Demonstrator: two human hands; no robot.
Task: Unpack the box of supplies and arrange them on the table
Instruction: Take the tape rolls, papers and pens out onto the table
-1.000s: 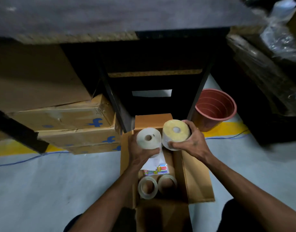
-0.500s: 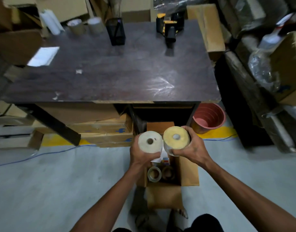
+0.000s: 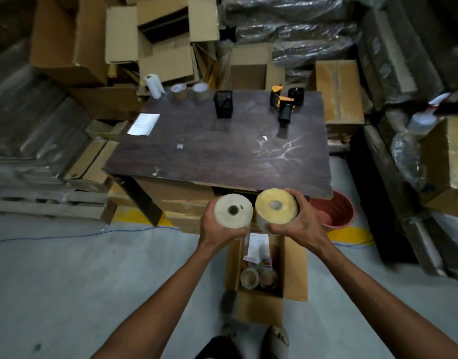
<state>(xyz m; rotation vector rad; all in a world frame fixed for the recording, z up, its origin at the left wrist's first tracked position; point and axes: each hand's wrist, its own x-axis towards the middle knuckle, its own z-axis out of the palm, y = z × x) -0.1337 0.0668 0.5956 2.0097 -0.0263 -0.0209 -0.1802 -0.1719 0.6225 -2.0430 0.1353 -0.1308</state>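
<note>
Left hand [image 3: 217,229]: fingers curled round the white roll [image 3: 233,211], grasping it from below and from its left side, end face up.
Right hand [image 3: 300,224]: fingers and thumb curled round the yellow roll [image 3: 276,207], grasping it from its right side, end face up.
Rolls: held side by side, almost touching, in front of the near edge of the table [image 3: 222,151] and above the open box [image 3: 292,268].
Open box: on the floor in front of the table, flaps spread; inside it lie two tape rolls [image 3: 250,277] at the near end and white paper [image 3: 259,247] at the end toward the table.
Table, far edge: white cylinder [image 3: 154,85] at the left corner, then two brown tape rolls [image 3: 190,91], a black mesh holder [image 3: 223,103], and a yellow-and-black tape dispenser [image 3: 285,103] toward the right.
Table, left edge: white sheet [image 3: 143,124] lying flat.
Right of table: red pot [image 3: 334,211] on the floor, just beside the near right corner.
Behind table: stacked cardboard cartons [image 3: 155,35].
</note>
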